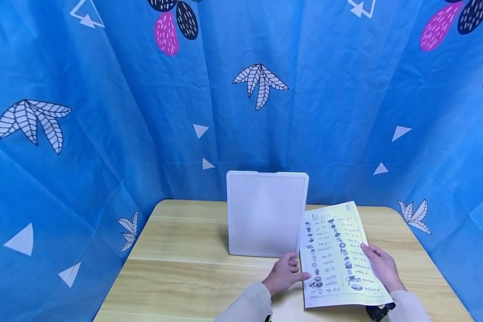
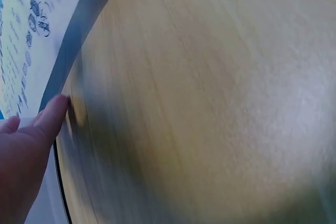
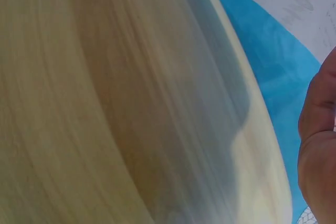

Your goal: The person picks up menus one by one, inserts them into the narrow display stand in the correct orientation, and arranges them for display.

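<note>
A paper sheet headed "Menu" (image 1: 334, 255), with handwritten lines and small food drawings, is held tilted up over the right part of the table. My right hand (image 1: 382, 266) grips its right edge. At the sheet's lower left edge is my left hand (image 1: 285, 273), its thumb reaching over the paper and its other fingers loosely bent beside the edge. The left wrist view has the left thumb (image 2: 52, 114) right by the sheet's edge. Just beyond the left fingers, a white rectangular board (image 1: 265, 214) stands upright.
Beneath everything is a wooden table (image 1: 177, 255) with rounded back corners. Blue patterned curtain (image 1: 261, 134) encloses the back and both sides. A black object (image 1: 380, 311) shows at the right wrist under the sheet's lower edge.
</note>
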Available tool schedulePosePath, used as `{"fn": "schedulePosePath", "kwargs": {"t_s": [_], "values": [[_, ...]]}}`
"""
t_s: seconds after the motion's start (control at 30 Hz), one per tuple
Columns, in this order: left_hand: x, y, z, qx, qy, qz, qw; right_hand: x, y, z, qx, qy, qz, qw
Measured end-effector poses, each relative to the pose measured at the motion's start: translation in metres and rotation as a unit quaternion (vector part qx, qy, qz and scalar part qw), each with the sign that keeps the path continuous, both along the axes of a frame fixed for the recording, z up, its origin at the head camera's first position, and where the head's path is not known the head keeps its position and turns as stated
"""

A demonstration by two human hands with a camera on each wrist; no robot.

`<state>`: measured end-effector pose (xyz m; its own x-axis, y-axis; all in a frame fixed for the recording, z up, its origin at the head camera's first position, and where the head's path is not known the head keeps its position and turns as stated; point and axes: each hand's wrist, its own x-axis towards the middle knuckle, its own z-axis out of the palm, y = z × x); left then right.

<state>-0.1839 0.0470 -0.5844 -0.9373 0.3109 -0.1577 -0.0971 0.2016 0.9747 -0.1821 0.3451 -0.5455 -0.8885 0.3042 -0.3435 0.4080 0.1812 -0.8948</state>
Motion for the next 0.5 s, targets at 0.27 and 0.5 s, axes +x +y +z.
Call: {"fn": "schedulePosePath", "kwargs": {"t_s": [0.27, 0.5], "values": [[-0.006, 0.009, 0.007, 0.121, -0.042, 0.036, 0.9912, 0.001, 0.004, 0.007, -0.032, 0.027, -0.027, 0.9988], [-0.007, 0.017, 0.026, 0.131, 0.01, 0.087, 0.9875, 0.004, 0.006, 0.008, -0.048, 0.036, -0.052, 0.9969]]}}
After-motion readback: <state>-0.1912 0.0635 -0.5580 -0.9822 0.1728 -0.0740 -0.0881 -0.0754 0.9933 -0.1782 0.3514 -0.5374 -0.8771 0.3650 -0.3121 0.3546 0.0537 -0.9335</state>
